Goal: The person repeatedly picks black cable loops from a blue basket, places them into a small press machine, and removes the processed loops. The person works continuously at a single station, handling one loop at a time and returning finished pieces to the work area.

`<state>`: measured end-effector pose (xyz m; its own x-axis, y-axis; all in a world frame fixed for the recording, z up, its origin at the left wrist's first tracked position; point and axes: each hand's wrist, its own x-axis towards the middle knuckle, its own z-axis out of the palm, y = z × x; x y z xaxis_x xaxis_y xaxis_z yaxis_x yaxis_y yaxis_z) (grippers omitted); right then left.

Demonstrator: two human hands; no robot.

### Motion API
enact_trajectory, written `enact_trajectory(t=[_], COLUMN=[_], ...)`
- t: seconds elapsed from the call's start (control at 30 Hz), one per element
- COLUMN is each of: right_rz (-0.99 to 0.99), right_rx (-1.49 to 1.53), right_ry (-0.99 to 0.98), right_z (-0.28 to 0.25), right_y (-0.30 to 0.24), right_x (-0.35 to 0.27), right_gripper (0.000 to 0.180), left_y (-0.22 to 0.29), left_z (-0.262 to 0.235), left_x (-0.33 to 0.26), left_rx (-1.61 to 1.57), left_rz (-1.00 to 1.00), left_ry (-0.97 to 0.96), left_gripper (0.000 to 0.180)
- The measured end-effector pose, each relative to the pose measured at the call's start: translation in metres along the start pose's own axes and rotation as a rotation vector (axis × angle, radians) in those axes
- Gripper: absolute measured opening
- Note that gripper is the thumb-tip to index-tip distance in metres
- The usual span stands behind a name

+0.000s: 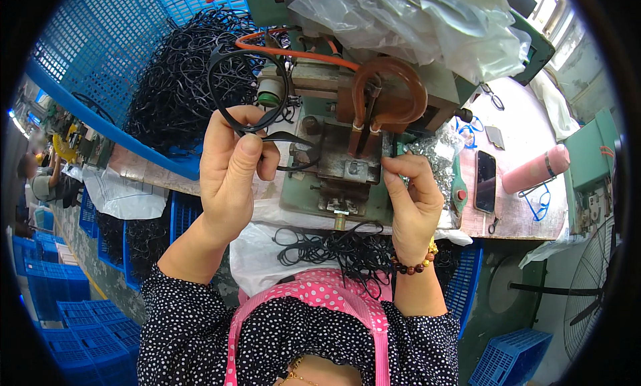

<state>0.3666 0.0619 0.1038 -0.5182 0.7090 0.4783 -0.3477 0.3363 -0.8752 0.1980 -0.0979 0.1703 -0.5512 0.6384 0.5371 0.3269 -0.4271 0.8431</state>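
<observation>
My left hand [230, 162] is closed, its thumb and fingers pinching a black eyeglass frame [256, 127]. One round rim stands up above the fingers, and the other part reaches toward the metal fixture [347, 149] of a green bench machine. A thick brown looped coil [422, 99] sits over that fixture. My right hand [417, 196] is at the fixture's right side, thumb and forefinger close together; whatever lies between the tips is too small to make out. Several black frames [334, 249] lie heaped at the bench's front edge, over my lap.
At the left a blue crate [113, 129] holds a heap of black frames [187, 85]. Small shiny metal pieces [437, 152] lie right of the machine. Farther right are a red button [461, 195], a phone [485, 182], a pink bottle [534, 171] and a fan [591, 289].
</observation>
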Motion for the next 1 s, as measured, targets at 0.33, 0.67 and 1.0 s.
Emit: enact_trajectory(t=[0.33, 0.67, 1.0], right_rz=[0.117, 0.099, 0.060], right_rx=[0.092, 0.130, -0.031], right_ry=[0.075, -0.019, 0.200], right_z=[0.033, 0.034, -0.032], right_y=[0.004, 0.000, 0.000], right_x=[0.000, 0.008, -0.004], right_gripper=[0.045, 0.055, 0.035], left_y=[-0.002, 0.001, -0.019], left_z=[0.004, 0.016, 0.044], left_x=[0.021, -0.001, 0.004], left_rx=[-0.039, 0.032, 0.226], left_rz=[0.047, 0.024, -0.024], left_ry=[0.053, -0.071, -0.241], left_gripper=[0.022, 0.018, 0.013])
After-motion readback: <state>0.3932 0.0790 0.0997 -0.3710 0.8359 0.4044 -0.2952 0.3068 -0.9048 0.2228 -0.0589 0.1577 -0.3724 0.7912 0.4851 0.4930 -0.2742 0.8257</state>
